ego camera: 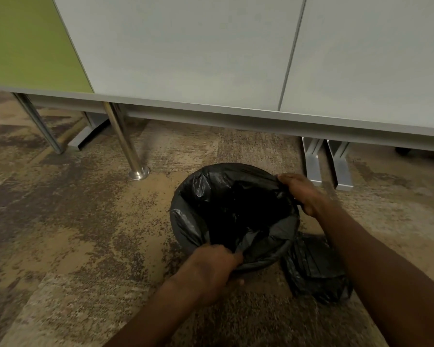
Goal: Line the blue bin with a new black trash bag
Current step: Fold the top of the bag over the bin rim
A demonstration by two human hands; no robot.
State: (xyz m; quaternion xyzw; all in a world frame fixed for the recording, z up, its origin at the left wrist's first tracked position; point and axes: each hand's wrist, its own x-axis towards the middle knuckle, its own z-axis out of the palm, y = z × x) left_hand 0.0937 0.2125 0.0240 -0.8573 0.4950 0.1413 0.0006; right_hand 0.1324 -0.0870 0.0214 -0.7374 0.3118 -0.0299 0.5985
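Head view | black trash bag (236, 211) draped over the round bin on carpet (85, 221) | near edge pinched by left hand (211, 271) | far-right edge gripped by right hand (302, 192) | second black bag (313, 271) lying beside.

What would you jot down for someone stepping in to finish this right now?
Left hand: gripping the black trash bag at the near rim.
Right hand: gripping the bag at the far right rim.
The bag sits inside the bin and is folded over most of the rim; the bin itself is hidden.
A second crumpled black bag lies on the carpet beside it.
Left: snug the edge down all round.
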